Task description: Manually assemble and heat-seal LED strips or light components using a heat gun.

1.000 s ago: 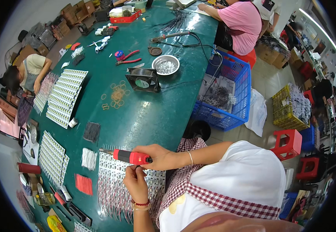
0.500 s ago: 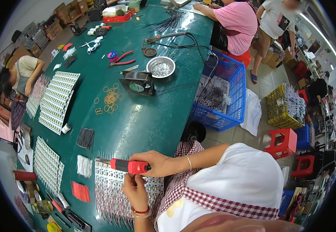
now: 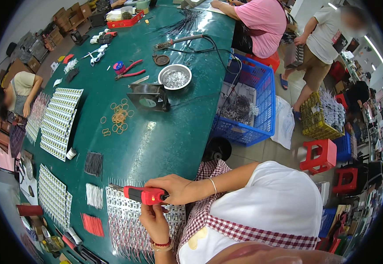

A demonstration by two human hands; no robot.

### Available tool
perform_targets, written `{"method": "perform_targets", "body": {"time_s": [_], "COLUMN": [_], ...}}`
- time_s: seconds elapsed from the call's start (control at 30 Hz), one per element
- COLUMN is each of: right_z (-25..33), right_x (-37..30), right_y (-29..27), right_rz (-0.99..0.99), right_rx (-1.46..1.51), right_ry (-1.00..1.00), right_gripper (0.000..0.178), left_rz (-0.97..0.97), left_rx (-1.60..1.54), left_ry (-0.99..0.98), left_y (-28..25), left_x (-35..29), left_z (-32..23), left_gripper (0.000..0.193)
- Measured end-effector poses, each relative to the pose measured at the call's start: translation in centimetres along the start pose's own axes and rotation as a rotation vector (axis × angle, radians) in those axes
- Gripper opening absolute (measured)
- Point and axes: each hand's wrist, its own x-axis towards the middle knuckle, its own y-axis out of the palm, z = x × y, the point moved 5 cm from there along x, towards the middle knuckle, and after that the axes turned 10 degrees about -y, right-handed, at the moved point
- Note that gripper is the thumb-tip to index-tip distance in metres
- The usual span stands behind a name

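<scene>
My right hand (image 3: 176, 188) is wrapped around a red-and-black handheld tool (image 3: 145, 195), which looks like a soldering gun. Its thin metal tip points left over a panel of small circuit boards (image 3: 123, 207). Just below the tool, my left hand (image 3: 155, 226) is closed with its fingertips pinched together. Whatever sits between those fingertips is too small to make out. Many thin wires hang off the panel's near edge, and more stick out along its far edge. Beside the panel lie bundles of red wires (image 3: 93, 225), white wires (image 3: 95, 196) and black wires (image 3: 94, 164).
A black fan (image 3: 148, 97), rubber bands (image 3: 119, 116), a metal bowl (image 3: 174, 77), red pliers (image 3: 129, 70) and a soldering iron (image 3: 178, 41) lie farther along the green table (image 3: 156, 141). More board panels (image 3: 61, 123) are at left. A blue crate (image 3: 248, 103) stands beside the table. Other people are nearby.
The view has shifted slightly. My right hand still grips the tool, now tilted a little differently, with my left hand just under it. At upper right, a standing person has come nearer, carrying a box.
</scene>
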Motion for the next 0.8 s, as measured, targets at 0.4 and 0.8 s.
{"method": "perform_targets", "body": {"time_s": [0.4, 0.8], "right_z": [-0.3, -0.5], "right_x": [-0.4, -1.1], "right_y": [0.9, 0.9], "right_rz": [0.094, 0.004], "right_rx": [-0.018, 0.045], "right_ry": [-0.055, -0.037], "right_gripper": [0.048, 0.04], "left_rz": [-0.051, -0.063], "left_rx": [-0.006, -0.006], "left_ry": [0.011, -0.045], "left_y": [-0.8, -0.4], "left_x": [-0.5, -1.1], "left_z": [0.8, 0.4], "left_gripper": [0.013, 0.021]}}
